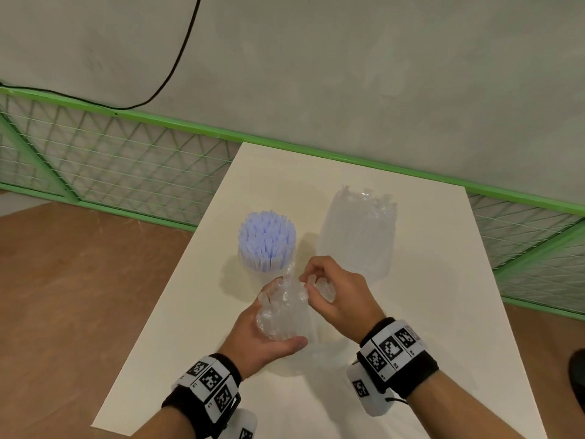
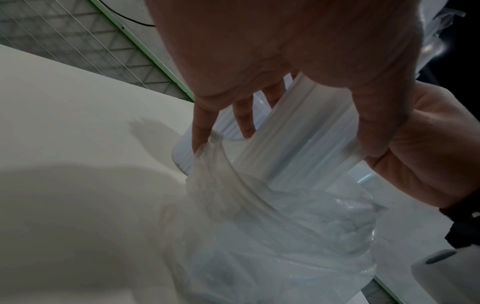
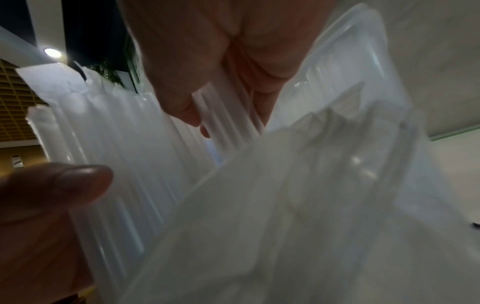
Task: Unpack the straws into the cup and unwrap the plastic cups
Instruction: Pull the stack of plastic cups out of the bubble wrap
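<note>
Holding the stack of plastic cups (image 1: 285,315) upright over the near middle of the table (image 1: 443,312), we have our left hand (image 1: 266,340) wrapped round its side, thumb in front, while our right hand (image 1: 335,293) pinches the crinkled wrap (image 1: 292,274) at the top. We judge the stack light and thin-walled, easy to crush, and the film soft and slippery, so the ribbed side is the place to grip, with the loose bunched film as the part to pull. The straws (image 1: 267,240) stand in their cup just behind, and a second clear wrapper (image 1: 357,232) stands further right. The head view alone gives this layout; the left wrist view shows the fingers (image 2: 200,123) curled over the ribbed wall and film (image 2: 221,185) trailing down, and the blurred right wrist view shows fingertips (image 3: 187,115) on the ribs.
</note>
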Motion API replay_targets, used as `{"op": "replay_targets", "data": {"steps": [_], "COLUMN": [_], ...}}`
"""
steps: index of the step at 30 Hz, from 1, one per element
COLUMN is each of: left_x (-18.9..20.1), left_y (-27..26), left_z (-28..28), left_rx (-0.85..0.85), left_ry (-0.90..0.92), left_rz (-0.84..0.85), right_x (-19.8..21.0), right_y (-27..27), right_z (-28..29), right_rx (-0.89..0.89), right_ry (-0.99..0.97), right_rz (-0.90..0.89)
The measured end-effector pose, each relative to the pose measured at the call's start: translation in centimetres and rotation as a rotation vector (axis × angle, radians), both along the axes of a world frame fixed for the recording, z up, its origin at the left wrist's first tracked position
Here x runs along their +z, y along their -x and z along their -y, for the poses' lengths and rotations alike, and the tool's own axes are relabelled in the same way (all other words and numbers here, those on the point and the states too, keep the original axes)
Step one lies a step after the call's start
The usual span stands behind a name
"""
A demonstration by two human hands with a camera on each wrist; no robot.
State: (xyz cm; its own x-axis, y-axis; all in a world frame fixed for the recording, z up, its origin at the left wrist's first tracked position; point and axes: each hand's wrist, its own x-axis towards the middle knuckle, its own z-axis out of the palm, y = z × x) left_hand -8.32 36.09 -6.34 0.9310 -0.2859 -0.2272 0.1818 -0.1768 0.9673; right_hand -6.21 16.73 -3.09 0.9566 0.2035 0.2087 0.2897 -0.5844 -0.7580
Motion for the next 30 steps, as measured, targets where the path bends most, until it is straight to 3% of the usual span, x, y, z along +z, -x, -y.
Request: {"op": "replay_targets", "data": {"steps": [9,19,30], "left_x": [-0.4,0.1,-0.6], "left_y": [-0.3,-0.3,-0.6], "left_z": [-0.3,-0.3,-0.5], "left_rx": [0.006,-0.069,-0.045], "left_ry": [0.025,0.024,0.034], "left_rz": [-0.012,0.031,0.002], "right_x": [0.1,1.4,1.4], "right_y": [-0.9,-1.3,-0.9], "right_z": [0.0,0.7,1.4], "right_rx": [0.12,0.191,0.041], "right_ry": [0.141,0.016,0.149], "right_rz": [0.077,-0.163,0.031]}}
